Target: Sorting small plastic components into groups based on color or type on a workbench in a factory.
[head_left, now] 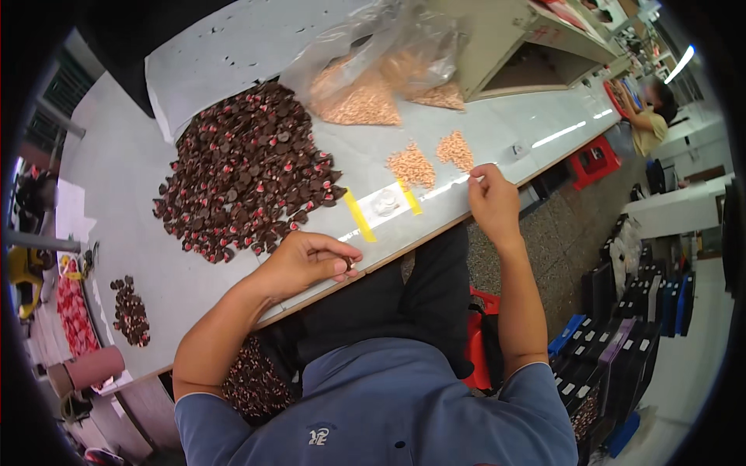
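My left hand (307, 260) pinching small dark brown round part (350, 266) at tabletop (140, 194) edge. My right hand (489, 198) pinching tiny tan pin, barely visible. Small finished heap (130, 311) at 8 o'clock; big dark heap (249, 175) at 11 o'clock left, so early stage.

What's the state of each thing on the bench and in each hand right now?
Left hand: closed, pinching a small dark part at the table edge.
Right hand: fingers pinched by the tan pieces; what it holds is too small to tell.
Dark parts pile: loose heap.
Plastic bag: open, tan pieces inside.
Smaller dark pile: set apart.
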